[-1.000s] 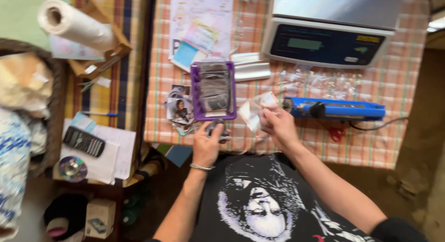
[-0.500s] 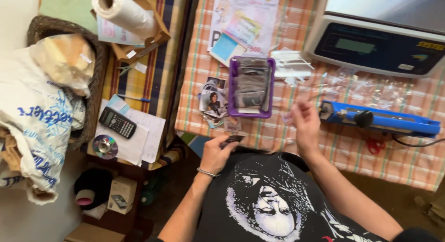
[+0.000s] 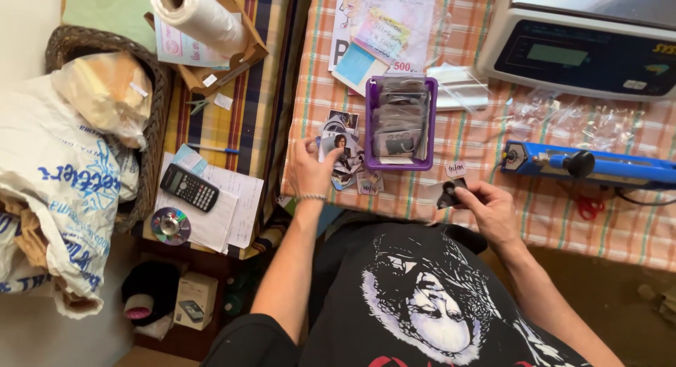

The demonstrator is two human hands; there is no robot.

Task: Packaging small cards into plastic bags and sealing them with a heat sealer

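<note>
A: We can't make out the small dark card (image 3: 448,192) pinched in our right hand (image 3: 491,209), too blurry.

B: Agreed. Grey digital scale (image 3: 584,54) w/ top cut off by frame; purple plastic tray's (image 3: 369,138) contents unreadable.

Single head view: we look steeply down from above the seated person's torso onto the checked table (image 3: 465,212), fairly near. Scale (image 3: 584,50) lies far right, basket (image 3: 105,43) far left. No second view.

Tray (image 3: 368,121) right of photo pile (image 3: 338,145)
</note>
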